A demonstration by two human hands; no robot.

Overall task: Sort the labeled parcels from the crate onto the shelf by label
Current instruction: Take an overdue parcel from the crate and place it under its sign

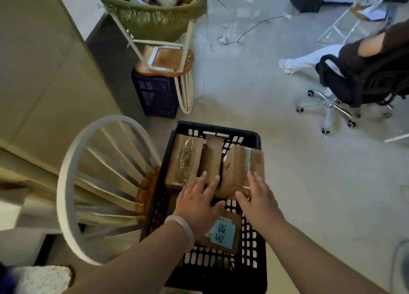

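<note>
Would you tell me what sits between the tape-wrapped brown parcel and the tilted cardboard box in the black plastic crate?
A narrow plain brown cardboard parcel lies between the tape-wrapped brown parcel and the tilted cardboard box, seen in the head view.

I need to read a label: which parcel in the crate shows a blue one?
The flat parcel lying in the near part of the crate. The three parcels at its far end show only brown cardboard and tape.
</note>
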